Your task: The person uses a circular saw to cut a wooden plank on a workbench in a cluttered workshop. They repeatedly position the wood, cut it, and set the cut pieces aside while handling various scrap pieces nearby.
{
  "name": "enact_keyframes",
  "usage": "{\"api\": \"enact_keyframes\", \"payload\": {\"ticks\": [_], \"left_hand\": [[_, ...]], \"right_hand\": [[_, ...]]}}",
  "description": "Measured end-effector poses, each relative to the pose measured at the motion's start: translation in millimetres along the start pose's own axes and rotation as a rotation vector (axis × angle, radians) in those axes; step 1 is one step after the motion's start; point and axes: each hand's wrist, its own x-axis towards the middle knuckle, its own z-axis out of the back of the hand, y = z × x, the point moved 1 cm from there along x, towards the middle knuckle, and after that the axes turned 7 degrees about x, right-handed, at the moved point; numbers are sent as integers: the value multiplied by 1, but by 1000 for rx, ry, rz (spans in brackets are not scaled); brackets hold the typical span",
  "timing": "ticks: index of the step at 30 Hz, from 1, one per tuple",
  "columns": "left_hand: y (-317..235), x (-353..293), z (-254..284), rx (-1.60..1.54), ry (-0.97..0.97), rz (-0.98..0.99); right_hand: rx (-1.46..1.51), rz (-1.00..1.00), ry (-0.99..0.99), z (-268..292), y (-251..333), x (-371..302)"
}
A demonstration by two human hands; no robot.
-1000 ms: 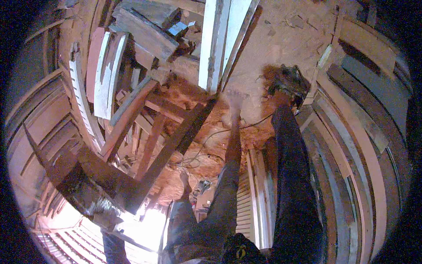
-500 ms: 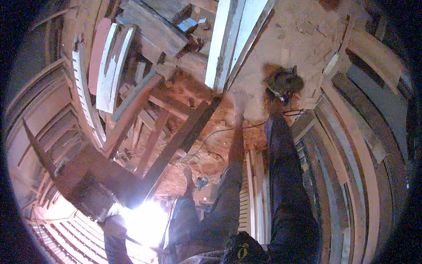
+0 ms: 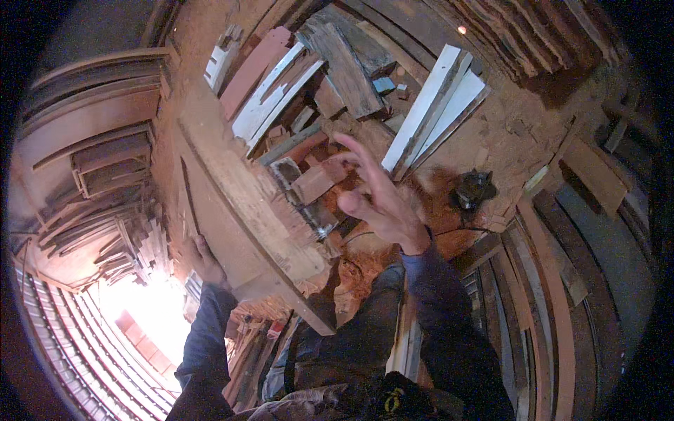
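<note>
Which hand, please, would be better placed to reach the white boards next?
Probably the right hand: it looks open and empty, raised near the picture's middle, closer to the white boards. The left hand is farther off, apparently resting on the plank.

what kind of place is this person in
Probably a woodworking shop or timber store: white boards, a weathered plank and long timber lengths along the right side suggest it.
</note>
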Motion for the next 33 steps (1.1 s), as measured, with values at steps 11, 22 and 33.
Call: {"api": "enact_keyframes", "payload": {"ticks": [11,22,33], "left_hand": [[-15,0,8,7,55,-39],[-27,-2,12,59,81,17],[-34,1,19,132,24,-106]], "right_hand": [[1167,-471,-108,-14,-46,15],[959,-632,-866,-20,-160,-73],[701,-920,243,-44,-96,-150]]}}
